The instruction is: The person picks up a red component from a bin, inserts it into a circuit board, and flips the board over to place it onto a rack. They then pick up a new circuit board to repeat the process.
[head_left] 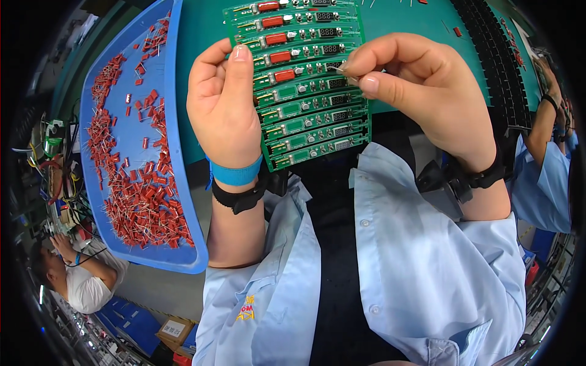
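My left hand point(226, 104) grips the left edge of a green circuit board panel point(317, 131), thumb on top. The panel is made of several narrow strips, each with a small dark display. On the upper strips sit red box-shaped capacitors point(284, 75); the lower strips show bare outlines at that place. My right hand point(421, 85) is closed in a pinch over the panel's right edge, beside the displays. Thin silvery wire leads point(349, 74) show at its fingertips; the body of that small part is hidden.
On the left stands a blue tray point(173, 122) with many loose red capacitors point(146, 210). Black conveyor track point(488, 61) runs along the right of the green work surface point(421, 18). A loose red capacitor point(458, 32) lies near it. Other people work at both sides.
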Demonstrator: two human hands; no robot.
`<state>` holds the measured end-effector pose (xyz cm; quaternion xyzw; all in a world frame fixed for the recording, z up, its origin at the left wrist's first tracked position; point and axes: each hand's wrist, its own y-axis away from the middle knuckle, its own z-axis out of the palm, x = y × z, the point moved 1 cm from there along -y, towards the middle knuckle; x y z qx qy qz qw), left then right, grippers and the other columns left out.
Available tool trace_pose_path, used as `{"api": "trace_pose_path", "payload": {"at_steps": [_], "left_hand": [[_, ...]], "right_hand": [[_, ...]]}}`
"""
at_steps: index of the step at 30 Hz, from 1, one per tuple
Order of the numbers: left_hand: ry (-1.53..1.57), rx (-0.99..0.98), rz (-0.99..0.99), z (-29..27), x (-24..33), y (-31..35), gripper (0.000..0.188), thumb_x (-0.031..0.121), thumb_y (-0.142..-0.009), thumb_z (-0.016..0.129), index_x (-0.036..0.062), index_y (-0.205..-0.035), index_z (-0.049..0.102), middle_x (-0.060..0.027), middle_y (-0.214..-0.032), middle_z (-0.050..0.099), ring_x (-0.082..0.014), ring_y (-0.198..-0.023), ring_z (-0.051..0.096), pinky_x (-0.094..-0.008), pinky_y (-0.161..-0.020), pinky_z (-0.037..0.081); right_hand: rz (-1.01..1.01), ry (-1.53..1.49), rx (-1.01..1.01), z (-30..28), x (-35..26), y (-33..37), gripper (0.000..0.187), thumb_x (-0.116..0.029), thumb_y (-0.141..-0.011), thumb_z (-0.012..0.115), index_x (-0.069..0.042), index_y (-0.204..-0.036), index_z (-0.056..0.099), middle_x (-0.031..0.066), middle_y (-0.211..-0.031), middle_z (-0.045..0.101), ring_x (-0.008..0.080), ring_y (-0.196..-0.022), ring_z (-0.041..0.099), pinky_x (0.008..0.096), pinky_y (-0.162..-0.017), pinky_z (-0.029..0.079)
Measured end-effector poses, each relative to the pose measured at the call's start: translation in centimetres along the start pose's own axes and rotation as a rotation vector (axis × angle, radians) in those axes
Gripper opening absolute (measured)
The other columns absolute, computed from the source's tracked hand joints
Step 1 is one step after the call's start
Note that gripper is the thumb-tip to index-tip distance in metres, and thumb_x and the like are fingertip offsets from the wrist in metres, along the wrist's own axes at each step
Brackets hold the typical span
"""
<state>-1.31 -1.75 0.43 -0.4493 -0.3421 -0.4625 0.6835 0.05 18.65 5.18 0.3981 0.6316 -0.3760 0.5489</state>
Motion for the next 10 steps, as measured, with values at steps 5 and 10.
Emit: {"api": "trace_pose_path", "payload": {"at_steps": [5,10], "left_hand": [[0.016,-0.012,-0.005,0.0,0.1,0.0,0.021,0.007,-0.091,0.052,-0.0065,-0.107,0.047,-0.0119,-0.093,0.064,-0.0093,-0.082,0.059,-0.0209,-0.073,0.047],[0.009,-0.033,0.006,-0.1,0.1,0.0,0.022,0.008,-0.091,0.052,-0.0064,-0.107,0.047,-0.0118,-0.094,0.064,-0.0096,-0.082,0.060,-0.0206,-0.073,0.047]], "right_hand": [[-0.017,0.011,0.053,0.3,-0.1,0.1,0.020,-0.003,-0.084,0.060,0.002,-0.102,0.058,0.0067,-0.099,0.061,0.0098,-0.091,0.056,0.0221,-0.080,0.045],[-0.082,0.016,-0.052,-0.4,1.0,0.1,0.035,-0.004,-0.084,0.060,0.001,-0.117,0.051,0.0067,-0.105,0.059,0.0101,-0.097,0.054,0.0211,-0.083,0.043]]}}
